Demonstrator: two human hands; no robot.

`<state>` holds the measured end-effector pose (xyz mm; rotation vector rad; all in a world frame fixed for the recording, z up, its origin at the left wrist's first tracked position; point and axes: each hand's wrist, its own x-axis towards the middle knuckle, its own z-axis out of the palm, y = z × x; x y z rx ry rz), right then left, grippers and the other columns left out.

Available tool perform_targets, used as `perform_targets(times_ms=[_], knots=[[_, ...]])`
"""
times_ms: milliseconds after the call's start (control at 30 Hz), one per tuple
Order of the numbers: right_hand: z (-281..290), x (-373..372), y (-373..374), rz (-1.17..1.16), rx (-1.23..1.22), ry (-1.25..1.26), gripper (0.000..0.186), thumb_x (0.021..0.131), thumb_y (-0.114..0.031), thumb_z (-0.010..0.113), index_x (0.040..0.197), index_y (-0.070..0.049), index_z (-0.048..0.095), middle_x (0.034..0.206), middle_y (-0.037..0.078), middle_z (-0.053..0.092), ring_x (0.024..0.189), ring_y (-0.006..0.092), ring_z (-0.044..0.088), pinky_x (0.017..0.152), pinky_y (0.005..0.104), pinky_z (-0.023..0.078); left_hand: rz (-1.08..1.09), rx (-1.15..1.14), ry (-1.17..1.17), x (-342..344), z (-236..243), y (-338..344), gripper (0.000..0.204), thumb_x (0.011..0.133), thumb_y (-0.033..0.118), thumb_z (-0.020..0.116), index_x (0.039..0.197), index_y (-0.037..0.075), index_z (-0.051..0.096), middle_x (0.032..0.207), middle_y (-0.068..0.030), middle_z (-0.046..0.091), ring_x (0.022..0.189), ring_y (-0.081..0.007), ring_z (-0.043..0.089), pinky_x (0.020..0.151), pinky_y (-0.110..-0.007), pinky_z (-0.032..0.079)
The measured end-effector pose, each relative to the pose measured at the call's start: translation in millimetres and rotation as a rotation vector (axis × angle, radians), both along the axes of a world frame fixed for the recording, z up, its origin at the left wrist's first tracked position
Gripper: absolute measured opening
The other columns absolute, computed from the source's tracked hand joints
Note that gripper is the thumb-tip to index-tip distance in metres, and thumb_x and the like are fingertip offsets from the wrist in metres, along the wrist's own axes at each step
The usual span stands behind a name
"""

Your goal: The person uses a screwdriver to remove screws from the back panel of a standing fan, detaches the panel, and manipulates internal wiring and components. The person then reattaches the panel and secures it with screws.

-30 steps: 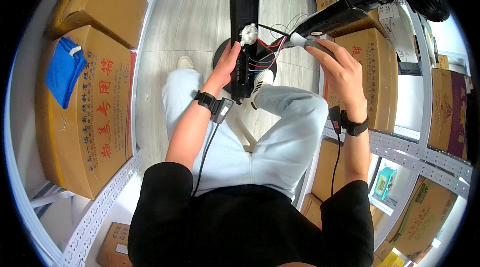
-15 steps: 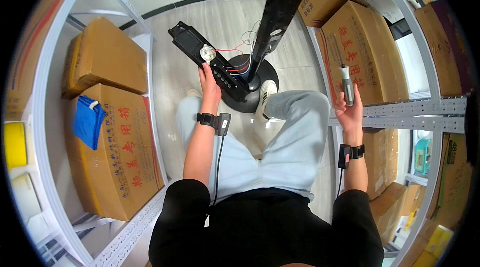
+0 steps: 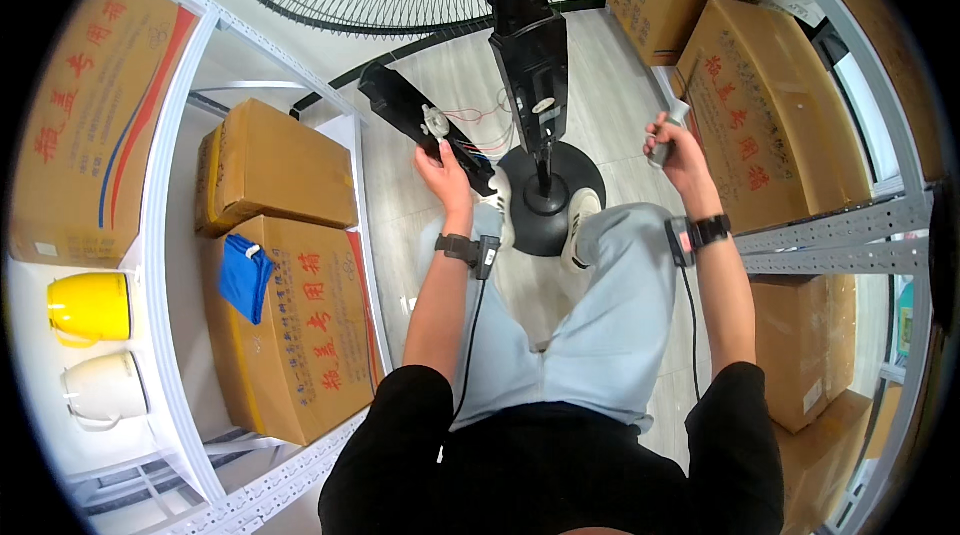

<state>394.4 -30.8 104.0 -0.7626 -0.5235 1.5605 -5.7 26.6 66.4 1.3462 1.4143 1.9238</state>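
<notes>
A: Where is the panel?

B: The panel (image 3: 404, 113) is left of the base (image 3: 545, 233), most of it farther off than the base; it lies aslant, its lower end near the left shoe (image 3: 503, 211); whether they touch, I cannot tell.

A: And the hands?

B: Well apart, one on each side of the base; the left hand (image 3: 445, 175) grips the panel's near edge, just beside a clear part (image 3: 435, 122), though how its fingers lie underneath I cannot tell; the right hand (image 3: 686, 157), right of the base, is closed round a screwdriver (image 3: 676, 116), well away from the panel.

A: Which step is in hand, would you say?

B: Steadying the loose panel, I judge; it is off the column (image 3: 535, 85) that rises from the base, yet wires (image 3: 486, 149) run from it that way; the screwdriver seems held ready, not at work.

A: What does the next move call for?

B: To my mind, a firm left grip and slack wires; using the screwdriver on the panel would mean bringing it leftward past the base; turning the panel would risk a tug on the wires.
</notes>
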Motion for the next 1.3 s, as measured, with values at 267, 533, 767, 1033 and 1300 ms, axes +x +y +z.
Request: perform_targets(times_ms=[267,533,767,1033,1300], knots=[[-17,-87,69,-0.039,0.019,-0.347,0.039,0.071,-0.002,0.060,0.110,-0.006,0.061,0.119,0.009,0.063,0.096,0.0163,0.062,0.077,0.0297,0.050,-0.211,-0.035,-0.168,21,-10,-7,0.039,0.099,0.001,0.051,0.136,-0.006,0.040,0.133,-0.0177,0.054,0.121,-0.0228,0.053,0.103,-0.033,0.040],[-13,-156,68,0.104,0.128,-0.287,0.047,0.078,-0.002,0.061,0.124,-0.006,0.061,0.108,0.002,0.062,0.102,0.0114,0.059,0.083,0.0243,0.048,-0.437,-0.048,-0.156,31,-11,-7,0.042,0.100,0.001,0.052,0.139,-0.005,0.038,0.135,-0.0155,0.052,0.121,-0.0212,0.052,0.104,-0.031,0.039],[19,-154,41,-0.063,0.256,-0.497,0.029,0.084,-0.011,0.070,0.112,-0.005,0.068,0.098,0.000,0.066,0.092,0.0118,0.060,0.085,0.0267,0.046,-0.612,0.080,-0.081,41,10,-16,0.041,0.097,-0.001,0.054,0.136,-0.003,0.043,0.133,-0.0117,0.053,0.119,-0.0201,0.053,0.104,-0.032,0.040],[36,-141,11,-0.129,0.224,-0.474,0.028,0.086,-0.016,0.073,0.111,-0.005,0.069,0.102,0.002,0.068,0.090,0.0103,0.060,0.080,0.0252,0.045,-0.737,0.072,-0.189,43,34,-19,0.047,0.087,0.001,0.066,0.131,-0.003,0.051,0.130,-0.0105,0.058,0.116,-0.0196,0.057,0.103,-0.035,0.044],[35,-139,9,-0.320,0.320,-0.767,0.030,0.079,-0.019,0.079,0.105,-0.007,0.071,0.091,0.002,0.070,0.086,0.0112,0.063,0.079,0.0270,0.048,-0.750,0.004,-0.312,46,49,-28,0.049,0.083,-0.004,0.067,0.131,0.000,0.053,0.125,-0.0095,0.061,0.109,-0.0194,0.061,0.097,-0.034,0.050]])
